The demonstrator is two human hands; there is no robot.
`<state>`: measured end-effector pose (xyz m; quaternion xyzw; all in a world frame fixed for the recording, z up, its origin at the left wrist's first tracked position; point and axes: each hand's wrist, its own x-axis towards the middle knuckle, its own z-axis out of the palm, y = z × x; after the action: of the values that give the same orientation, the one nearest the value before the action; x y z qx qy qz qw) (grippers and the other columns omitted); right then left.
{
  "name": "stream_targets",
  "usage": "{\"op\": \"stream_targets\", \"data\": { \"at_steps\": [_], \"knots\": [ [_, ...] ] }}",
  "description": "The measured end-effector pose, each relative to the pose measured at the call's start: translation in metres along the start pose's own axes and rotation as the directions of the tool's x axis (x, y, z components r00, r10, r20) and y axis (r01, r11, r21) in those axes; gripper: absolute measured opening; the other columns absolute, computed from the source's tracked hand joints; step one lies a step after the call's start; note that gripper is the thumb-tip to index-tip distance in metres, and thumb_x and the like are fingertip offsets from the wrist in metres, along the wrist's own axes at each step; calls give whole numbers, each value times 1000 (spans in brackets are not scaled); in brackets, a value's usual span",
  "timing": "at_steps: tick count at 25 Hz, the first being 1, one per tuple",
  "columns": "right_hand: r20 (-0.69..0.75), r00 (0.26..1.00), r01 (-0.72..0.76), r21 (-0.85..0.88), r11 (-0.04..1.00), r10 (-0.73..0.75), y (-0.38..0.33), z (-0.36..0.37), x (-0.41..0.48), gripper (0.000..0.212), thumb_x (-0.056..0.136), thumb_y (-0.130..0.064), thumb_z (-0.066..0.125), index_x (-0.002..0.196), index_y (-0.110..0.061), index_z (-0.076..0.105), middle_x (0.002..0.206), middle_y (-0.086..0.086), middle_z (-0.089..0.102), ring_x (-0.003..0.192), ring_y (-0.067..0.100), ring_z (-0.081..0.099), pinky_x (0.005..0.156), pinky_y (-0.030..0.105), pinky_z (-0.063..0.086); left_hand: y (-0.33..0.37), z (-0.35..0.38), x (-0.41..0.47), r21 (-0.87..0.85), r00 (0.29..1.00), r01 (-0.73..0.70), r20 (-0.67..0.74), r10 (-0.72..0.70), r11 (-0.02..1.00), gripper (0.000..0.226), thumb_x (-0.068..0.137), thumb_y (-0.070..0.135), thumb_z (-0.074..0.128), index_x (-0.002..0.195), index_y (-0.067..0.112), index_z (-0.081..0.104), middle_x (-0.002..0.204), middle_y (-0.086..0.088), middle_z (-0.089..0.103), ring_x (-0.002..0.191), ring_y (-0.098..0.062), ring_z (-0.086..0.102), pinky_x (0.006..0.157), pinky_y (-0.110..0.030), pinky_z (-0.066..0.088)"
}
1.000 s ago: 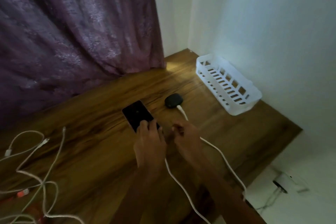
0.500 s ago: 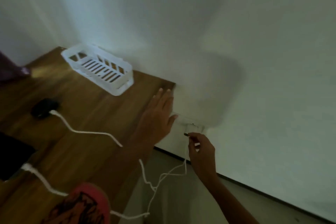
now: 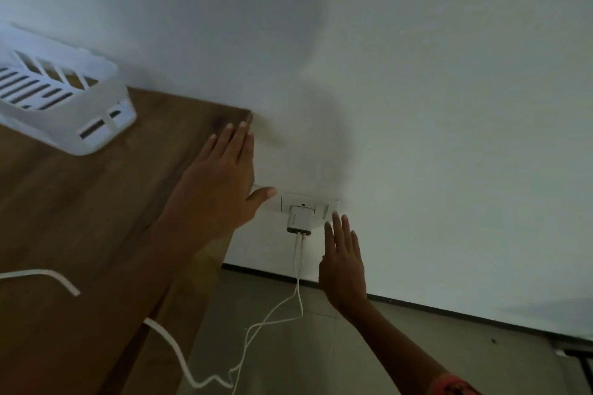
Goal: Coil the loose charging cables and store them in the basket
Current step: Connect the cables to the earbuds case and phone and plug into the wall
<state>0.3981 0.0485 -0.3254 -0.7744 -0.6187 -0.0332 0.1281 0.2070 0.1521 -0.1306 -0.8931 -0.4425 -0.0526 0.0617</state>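
Observation:
A white charger plug (image 3: 299, 219) sits in a wall socket (image 3: 316, 202) below the table's right end. Two thin white cables (image 3: 299, 261) hang from it and loop down toward the floor. A thicker white cable (image 3: 173, 346) runs across the wooden table (image 3: 80, 218) and drops over its edge. The white slotted basket (image 3: 106, 112) stands at the far left against the wall. My left hand (image 3: 218, 189) is flat and open over the table's corner, thumb toward the socket. My right hand (image 3: 343, 261) is open, fingers up, just right of the charger, holding nothing.
A plain white wall fills the upper and right view. Grey floor tiles (image 3: 321, 346) lie below the table's edge, with a dark skirting line along the wall's base.
The view has swung right from the table to the wall. My right hand was pinching a cable end near the socket; now it is open beside the plugged charger. My left hand moved nearer the socket.

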Motion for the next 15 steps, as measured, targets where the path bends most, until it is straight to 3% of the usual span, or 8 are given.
{"op": "stream_targets", "data": {
  "at_steps": [2, 5, 10, 15],
  "knots": [
    [6, 1000, -2, -97, 995, 3, 7, 17, 8, 98, 59, 11, 60, 144, -4, 13, 155, 19, 9, 143, 33, 1, 115, 46, 7, -1, 0, 2, -10, 999, -1, -36, 1, 1000, 91, 85, 57, 44, 143, -5, 12, 154, -22, 9, 143, -34, 10, 115, -40, 8],
    [12, 1000, 0, -188, 982, 2, 8, 38, 16, 96, 63, 12, 51, 146, -3, 7, 155, 12, -12, 143, 30, -5, 114, 45, -1, -3, 4, 4, -28, 998, -13, -59, 11, 1000, 93, 85, 57, 43, 144, -2, 5, 155, -19, 2, 144, -30, 3, 116, -38, 4],
    [43, 993, -102, -199, 975, 113, -1, 56, 23, 100, 62, 3, 58, 147, -5, 5, 154, 6, -22, 143, 26, -10, 117, 49, -3, -5, 6, 7, -108, 997, -14, -74, 6, 994, 94, 82, 56, 49, 145, -1, 7, 156, -17, 4, 144, -28, 3, 116, -36, 3],
    [119, 962, -208, -270, 940, 247, -12, 65, 31, 107, 69, -11, 61, 144, -8, -16, 144, 6, -43, 134, 25, -38, 110, 46, -21, -6, 5, 8, -133, 998, -26, -66, 17, 991, 96, 81, 57, 48, 146, 1, 5, 156, -14, 1, 144, -26, 1, 114, -33, 0]
  ]
}}
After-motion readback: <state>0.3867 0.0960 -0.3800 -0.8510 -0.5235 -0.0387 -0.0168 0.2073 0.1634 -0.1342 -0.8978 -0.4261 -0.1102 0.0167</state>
